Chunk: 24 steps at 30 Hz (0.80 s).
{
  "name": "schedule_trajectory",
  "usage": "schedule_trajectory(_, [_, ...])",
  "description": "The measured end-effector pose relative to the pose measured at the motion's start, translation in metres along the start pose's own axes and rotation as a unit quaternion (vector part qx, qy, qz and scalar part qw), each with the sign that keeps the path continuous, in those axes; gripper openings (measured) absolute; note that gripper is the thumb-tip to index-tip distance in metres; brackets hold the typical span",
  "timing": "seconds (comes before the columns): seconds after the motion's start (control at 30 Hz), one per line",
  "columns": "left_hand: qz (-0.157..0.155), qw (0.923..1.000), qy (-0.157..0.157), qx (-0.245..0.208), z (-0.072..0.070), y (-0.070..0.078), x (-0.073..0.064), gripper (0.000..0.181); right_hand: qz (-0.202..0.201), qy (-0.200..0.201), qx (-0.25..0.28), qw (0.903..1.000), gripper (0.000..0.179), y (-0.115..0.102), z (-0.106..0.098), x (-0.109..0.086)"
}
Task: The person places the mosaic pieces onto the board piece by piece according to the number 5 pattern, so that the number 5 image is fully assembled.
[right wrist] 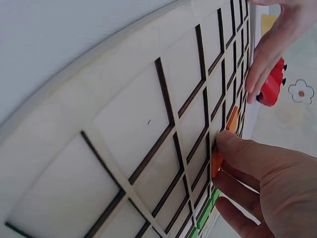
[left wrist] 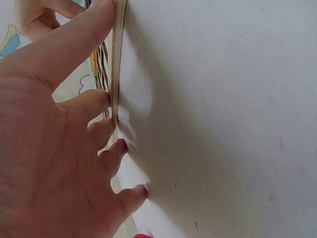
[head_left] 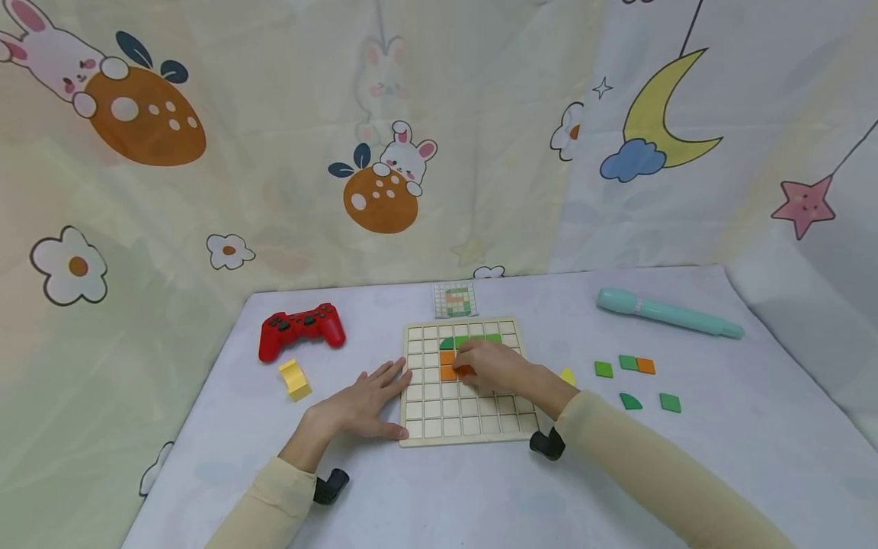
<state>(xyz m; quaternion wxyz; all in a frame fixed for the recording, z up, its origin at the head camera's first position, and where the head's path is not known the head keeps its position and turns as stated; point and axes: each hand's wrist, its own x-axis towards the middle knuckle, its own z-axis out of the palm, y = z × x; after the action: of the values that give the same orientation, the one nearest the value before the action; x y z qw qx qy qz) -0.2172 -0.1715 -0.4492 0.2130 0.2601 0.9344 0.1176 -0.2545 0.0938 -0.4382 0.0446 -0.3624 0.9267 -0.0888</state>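
Note:
A wooden grid board lies on the white table, with green and orange tiles set in its upper cells. My right hand is over the board, its thumb and fingers pinching an orange square tile at the grid, beside other orange tiles. Along the row above sit green tiles, including a rounded dark green tile at its left end. At the board's left edge rests my left hand, fingers spread, thumb near the lower left corner. My right hand hides part of the board.
Right of the board lie loose green tiles, an orange tile and a partly covered yellow piece. A pattern card is behind the board. A red game controller, a yellow block and a teal pen-shaped object stand around.

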Motion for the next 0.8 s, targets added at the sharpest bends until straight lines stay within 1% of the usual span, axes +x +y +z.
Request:
schedule_trajectory(0.07, [0.002,1.0000,0.000,-0.001,0.000,0.000,0.000,0.095,0.008,-0.002,0.007,0.9999,0.027,0.001,-0.002,-0.002])
schedule_trajectory(0.17, [0.004,1.0000,0.001,-0.003,0.000,0.000,0.000,0.095,0.010,0.007,0.012,0.9999,0.025,0.007,-0.003,-0.009])
schedule_trajectory(0.33, [-0.001,1.0000,0.000,0.002,0.000,0.001,-0.001,0.095,0.017,0.026,0.012,0.9994,0.023,0.027,-0.009,-0.030])
schedule_trajectory(0.47, [-0.001,1.0000,0.000,0.001,-0.001,0.001,-0.001,0.094,0.047,0.029,0.007,0.9985,0.024,0.053,-0.019,-0.058])
schedule_trajectory(0.57, [0.001,1.0000,0.002,-0.002,-0.001,0.001,-0.002,0.093,0.083,0.030,0.004,0.9961,0.025,0.077,-0.026,-0.083])
schedule_trajectory(0.7, [0.005,1.0000,0.002,-0.005,-0.001,0.002,-0.003,0.093,0.133,0.033,0.008,0.9906,0.026,0.108,-0.033,-0.118])
schedule_trajectory(0.8, [0.007,1.0000,0.004,-0.002,-0.001,0.002,-0.002,0.092,0.176,0.024,0.021,0.9839,0.029,0.127,-0.036,-0.143])
